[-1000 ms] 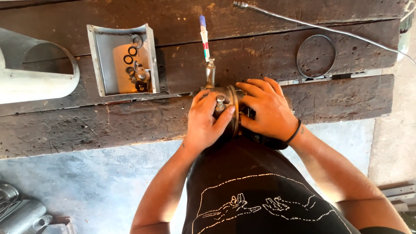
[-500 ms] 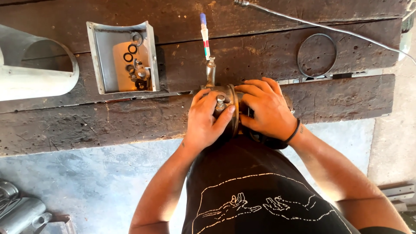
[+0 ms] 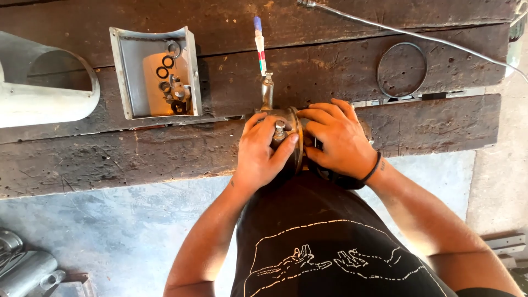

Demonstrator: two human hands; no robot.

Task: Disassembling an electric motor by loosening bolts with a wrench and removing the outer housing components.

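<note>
one round brass-coloured metal fitting (image 3: 291, 137) sits at the near edge of the dark wooden bench (image 3: 110, 159), right against the person's body, and two hands are on it. the left hand (image 3: 263, 154) wraps over its left side, fingers curled, thumb laid across toward a small stud on top. the right hand (image 3: 341, 140) presses on the right side with fingers spread and bent over the rim; a black band circles that wrist. both hands are closed around the fitting, holding it.

one thin stem (image 3: 267, 91) rises from the fitting toward the far side, with one coloured pen-like stick (image 3: 259, 52) beyond it. one open metal tray (image 3: 157, 71) to the left holds several dark rings and small parts, too small to count. one wire hoop (image 3: 402, 70) lies to the right, one cable (image 3: 407, 33) crosses above it, and one curved metal duct piece (image 3: 44, 80) is at far left.
</note>
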